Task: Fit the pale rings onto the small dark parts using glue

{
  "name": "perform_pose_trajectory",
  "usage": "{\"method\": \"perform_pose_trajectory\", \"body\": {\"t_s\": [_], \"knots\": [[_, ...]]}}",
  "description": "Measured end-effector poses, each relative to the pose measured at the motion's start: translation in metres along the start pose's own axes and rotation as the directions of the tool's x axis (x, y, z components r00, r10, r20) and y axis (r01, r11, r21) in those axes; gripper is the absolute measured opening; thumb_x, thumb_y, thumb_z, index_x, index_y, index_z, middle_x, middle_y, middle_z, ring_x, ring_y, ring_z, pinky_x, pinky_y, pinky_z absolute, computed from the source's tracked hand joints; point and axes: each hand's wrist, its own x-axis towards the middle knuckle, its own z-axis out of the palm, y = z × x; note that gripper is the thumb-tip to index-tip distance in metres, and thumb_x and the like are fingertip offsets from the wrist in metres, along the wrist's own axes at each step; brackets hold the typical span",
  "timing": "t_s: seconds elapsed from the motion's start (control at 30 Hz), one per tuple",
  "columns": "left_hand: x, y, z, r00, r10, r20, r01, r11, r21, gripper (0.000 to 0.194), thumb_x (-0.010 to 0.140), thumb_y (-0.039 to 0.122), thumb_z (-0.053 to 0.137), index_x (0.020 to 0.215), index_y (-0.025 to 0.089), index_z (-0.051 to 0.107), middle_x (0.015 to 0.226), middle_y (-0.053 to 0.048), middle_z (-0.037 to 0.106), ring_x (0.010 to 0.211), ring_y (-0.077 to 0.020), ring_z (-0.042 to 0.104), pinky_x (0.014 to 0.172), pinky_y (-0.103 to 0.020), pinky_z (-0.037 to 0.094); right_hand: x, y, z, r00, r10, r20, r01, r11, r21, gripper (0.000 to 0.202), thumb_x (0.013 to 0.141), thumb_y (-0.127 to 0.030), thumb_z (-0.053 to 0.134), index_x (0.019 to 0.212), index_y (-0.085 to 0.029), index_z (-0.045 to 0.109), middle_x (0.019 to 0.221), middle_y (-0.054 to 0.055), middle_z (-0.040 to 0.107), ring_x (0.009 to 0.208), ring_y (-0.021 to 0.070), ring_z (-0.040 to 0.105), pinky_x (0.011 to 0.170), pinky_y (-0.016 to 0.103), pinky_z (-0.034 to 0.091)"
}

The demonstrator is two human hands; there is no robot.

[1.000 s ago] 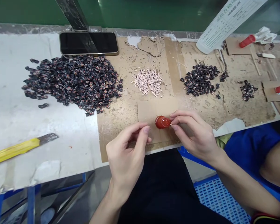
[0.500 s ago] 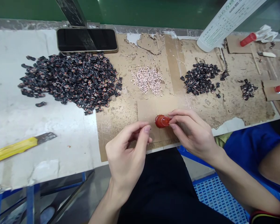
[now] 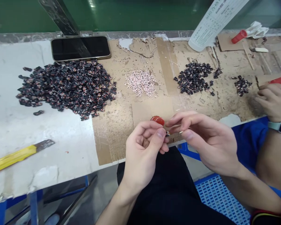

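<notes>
My left hand [image 3: 146, 147] pinches a small black piece [image 3: 167, 134], whose end shows beyond the thumb and fingertips. Just to its right, my right hand [image 3: 206, 137] holds a tiny pale piece [image 3: 181, 132] between thumb and fingers. Behind my left fingertips a red cap [image 3: 158, 120] rests on a cardboard sheet [image 3: 140, 109], its lower part hidden by the fingers. Farther back on the bench lies a pile of tiny pinkish-white pieces [image 3: 141, 82]. A large heap of black pieces [image 3: 70, 87] spreads to the left of it.
A phone [image 3: 81, 48] lies behind the heap, and a yellow cutter [image 3: 18, 155] at the left. To the right are smaller black piles [image 3: 194, 76], a white bottle [image 3: 201, 37] and red caps [image 3: 239, 37]. Another person's hand [image 3: 276, 101] is at the far right.
My left hand has moved right, close to my right hand, which has left the red cap with a tiny pale piece. Another person's hand has appeared at the right. The view has shifted slightly.
</notes>
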Motion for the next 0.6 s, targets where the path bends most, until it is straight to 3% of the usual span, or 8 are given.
{"method": "perform_pose_trajectory", "body": {"t_s": [0.27,0.6], "knots": [[-0.0025,-0.0006,0.0039,0.996,-0.022,0.089,0.028,0.998,-0.064,0.005,0.093,0.024,0.073,0.091,0.021,0.07,0.063,0.006,0.066,0.055,-0.0025,0.061,0.058,-0.009,0.052,-0.0043,-0.002,-0.0044,0.997,0.028,0.071,-0.036,0.993,0.115,0.017,0.097,-0.01,0.063,0.102,-0.024,0.069,0.116,0.004,0.072,0.105,0.0152,0.072,0.09,0.025,0.064],[-0.0059,-0.0033,0.0025,0.995,-0.008,0.097,0.014,0.998,-0.066,0.004,0.095,0.023,0.073,0.092,0.021,0.071,0.062,0.007,0.064,0.058,-0.0016,0.061,0.061,-0.008,0.051,-0.0032,0.0021,-0.0039,0.997,-0.001,0.083,-0.001,1.0,0.03,0.015,0.096,-0.01,0.065,0.101,-0.024,0.068,0.113,0.005,0.073,0.107,0.0183,0.071,0.093,0.03,0.061]]}}
